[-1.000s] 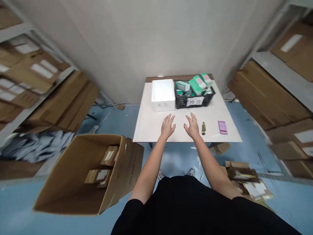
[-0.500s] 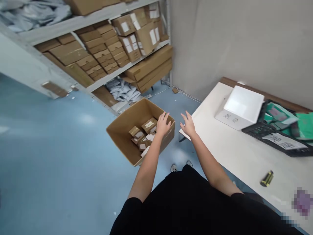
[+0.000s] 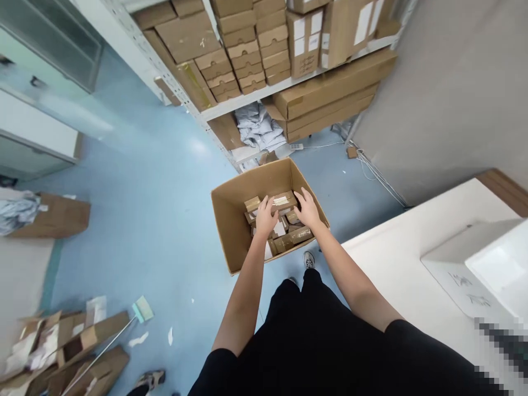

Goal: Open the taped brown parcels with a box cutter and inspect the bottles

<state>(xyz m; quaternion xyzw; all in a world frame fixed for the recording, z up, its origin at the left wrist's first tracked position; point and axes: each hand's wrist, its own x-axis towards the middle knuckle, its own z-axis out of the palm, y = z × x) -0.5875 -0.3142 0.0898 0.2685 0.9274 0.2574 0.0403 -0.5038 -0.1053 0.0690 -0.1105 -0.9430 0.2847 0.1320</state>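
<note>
An open cardboard carton point(image 3: 231, 212) stands on the blue floor in front of me. Several small brown boxes point(image 3: 295, 237) with white labels lie inside it. My left hand point(image 3: 265, 216) is over the small boxes, fingers spread, and seems to touch one. My right hand point(image 3: 307, 209) is beside it over the same pile, fingers also apart and reaching toward a small box point(image 3: 281, 200) at the back of the carton. Neither hand grips anything.
A white table point(image 3: 406, 264) with a white foam box point(image 3: 480, 272) is at my right. Metal shelves point(image 3: 251, 99) hold stacked cartons ahead, with grey bags point(image 3: 258, 126) beneath. Flattened cardboard point(image 3: 61, 346) and a broom lie on the floor at lower left.
My view swung left from the table to the floor carton. Both hands left the tabletop and came down into the carton, over the small boxes.
</note>
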